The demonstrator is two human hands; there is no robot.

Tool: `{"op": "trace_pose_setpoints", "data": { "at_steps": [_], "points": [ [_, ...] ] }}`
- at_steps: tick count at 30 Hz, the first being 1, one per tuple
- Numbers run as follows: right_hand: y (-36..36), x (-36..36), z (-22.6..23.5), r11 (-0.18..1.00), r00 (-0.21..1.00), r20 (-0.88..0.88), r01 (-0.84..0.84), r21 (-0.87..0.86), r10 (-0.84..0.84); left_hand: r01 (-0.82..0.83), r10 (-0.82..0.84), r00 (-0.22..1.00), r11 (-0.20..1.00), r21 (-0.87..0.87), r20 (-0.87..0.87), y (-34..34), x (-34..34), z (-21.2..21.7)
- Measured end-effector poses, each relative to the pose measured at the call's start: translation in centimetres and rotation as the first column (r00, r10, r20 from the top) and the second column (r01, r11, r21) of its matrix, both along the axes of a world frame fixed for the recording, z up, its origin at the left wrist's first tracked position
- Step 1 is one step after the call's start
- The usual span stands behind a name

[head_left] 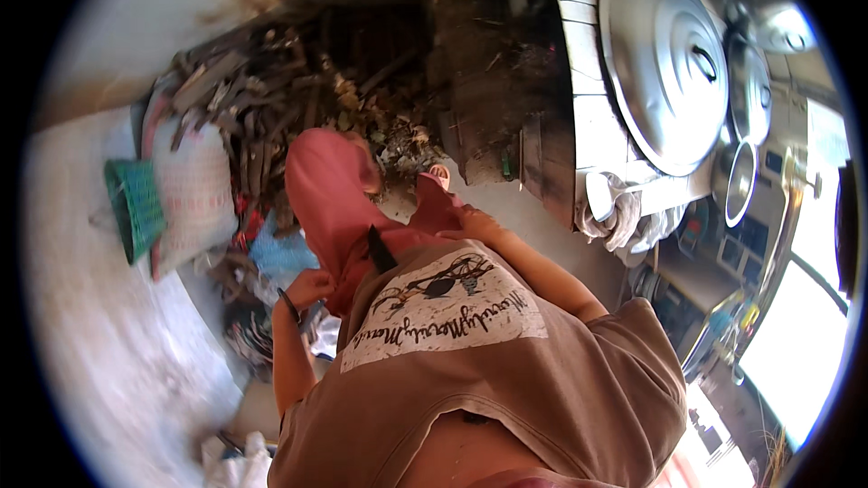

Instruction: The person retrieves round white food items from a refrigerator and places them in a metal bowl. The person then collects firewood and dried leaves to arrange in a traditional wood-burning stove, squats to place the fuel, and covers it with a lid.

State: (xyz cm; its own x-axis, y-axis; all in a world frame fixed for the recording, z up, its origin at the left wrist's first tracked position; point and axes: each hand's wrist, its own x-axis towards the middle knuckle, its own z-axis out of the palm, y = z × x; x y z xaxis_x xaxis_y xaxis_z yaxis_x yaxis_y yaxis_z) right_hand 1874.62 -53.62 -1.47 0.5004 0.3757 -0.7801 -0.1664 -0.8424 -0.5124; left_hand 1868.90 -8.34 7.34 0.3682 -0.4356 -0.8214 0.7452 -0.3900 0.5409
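My left hand (312,287), with a dark band at the wrist, is at the left side of my red-pink trousers (325,185). Its fingers are curled together against the cloth; whatever they may pinch is hidden. On the right thigh rests my right hand (476,224), fingers laid along the fabric and holding nothing visible. A dark pointed strip (380,251) sticks out at the hem of my brown T-shirt (579,370), between the hands and touched by neither. One sandalled foot (440,175) shows below the trouser leg.
Firewood and dry leaves (262,95) are heaped ahead. A pale woven sack (192,185) and green basket (134,208) stand by the left wall. On the right, a white-tiled ledge (592,131) carries a large metal lid (665,63), more pans, a ladle (599,194) and rags (622,221).
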Motion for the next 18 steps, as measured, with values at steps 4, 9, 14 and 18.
{"op": "trace_pose_setpoints", "data": {
  "at_steps": [4,9,14,18],
  "points": [
    [3.5,1.0,-0.2,0.988,0.991,0.003,0.131,-0.078,-0.131,0.180,-0.183,0.974,0.983,-0.038,-0.132,3.1,7.2,-2.3],
    [10.8,2.3,-2.7,0.912,0.910,-0.099,0.391,-0.123,-0.404,0.396,-0.496,0.826,0.849,-0.350,-0.269,9.9,15.0,-12.7],
    [19.4,5.5,-11.1,0.890,0.881,-0.151,0.426,-0.163,-0.449,0.675,-0.893,0.302,0.448,-0.586,-0.334,10.6,21.9,-21.7],
    [23.4,8.1,-26.8,0.890,0.891,-0.047,0.446,-0.095,-0.451,0.457,-0.653,0.716,0.705,-0.543,-0.245,10.4,26.8,-35.1]
  ]
}}
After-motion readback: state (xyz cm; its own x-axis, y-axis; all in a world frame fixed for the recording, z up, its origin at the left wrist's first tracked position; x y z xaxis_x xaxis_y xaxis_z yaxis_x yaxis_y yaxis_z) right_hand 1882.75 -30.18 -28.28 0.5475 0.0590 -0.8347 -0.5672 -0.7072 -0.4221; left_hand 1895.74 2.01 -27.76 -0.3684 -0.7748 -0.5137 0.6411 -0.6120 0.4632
